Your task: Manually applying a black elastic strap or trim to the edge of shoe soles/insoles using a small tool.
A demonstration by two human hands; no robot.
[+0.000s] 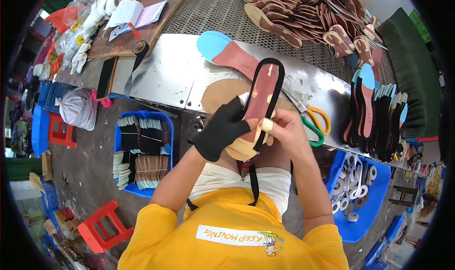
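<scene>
Black-edged insole: the reddish-brown insole is raised above the person's lap, between both hands; its lower left edge is hidden by the glove.
Left hand: the black-gloved left hand has its grip closed on the insole's left side; most fingers are hidden.
Right hand: the bare right hand, with a pale thumb wrap, pinches the right edge; the fingertips behind cannot be made out.
Scissors: the scissors have green and orange handles; their tips are hidden.
Brown disc: the brown disc is partly covered by glove and insole.
Metal surface: the shiny surface also bears a blue-and-red insole, partly covered.
Insole heap: the heap is cut off above.
Room: a blue basket and red stool stand on the grey floor; the rim blurs into clutter.
</scene>
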